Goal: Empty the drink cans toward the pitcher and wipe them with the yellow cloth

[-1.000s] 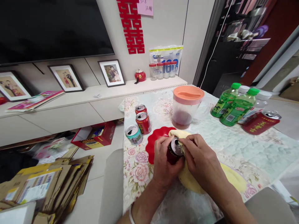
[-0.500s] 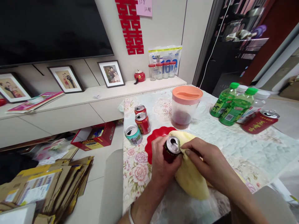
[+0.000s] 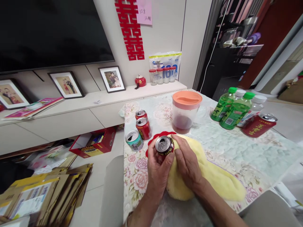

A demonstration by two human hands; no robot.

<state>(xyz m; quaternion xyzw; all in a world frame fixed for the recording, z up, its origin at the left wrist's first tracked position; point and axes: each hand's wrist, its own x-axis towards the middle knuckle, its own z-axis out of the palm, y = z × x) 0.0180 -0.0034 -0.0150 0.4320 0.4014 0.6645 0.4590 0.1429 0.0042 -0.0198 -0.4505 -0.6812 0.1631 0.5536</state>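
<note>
My left hand (image 3: 158,168) is wrapped around a red drink can (image 3: 164,145) with an open silver top, held tilted toward me over the table. My right hand (image 3: 187,164) presses a yellow cloth (image 3: 213,178) against the can's side, fingers closed on the fabric. The cloth trails off to the right across the flowered tablecloth (image 3: 236,142). A red scalloped plate (image 3: 151,142) lies just behind the can, mostly hidden by my hands and the cloth.
Two red cans (image 3: 143,127) and a teal can (image 3: 133,140) stand at the table's left edge. An orange-lidded pitcher (image 3: 186,110) stands behind. Green bottles (image 3: 233,110) and a lying red can (image 3: 258,124) sit right. Flattened cardboard (image 3: 40,195) is piled on the floor left.
The can has tipped so its top faces me. My right hand moved from the can's rim to its side, bringing the yellow cloth up against it.
</note>
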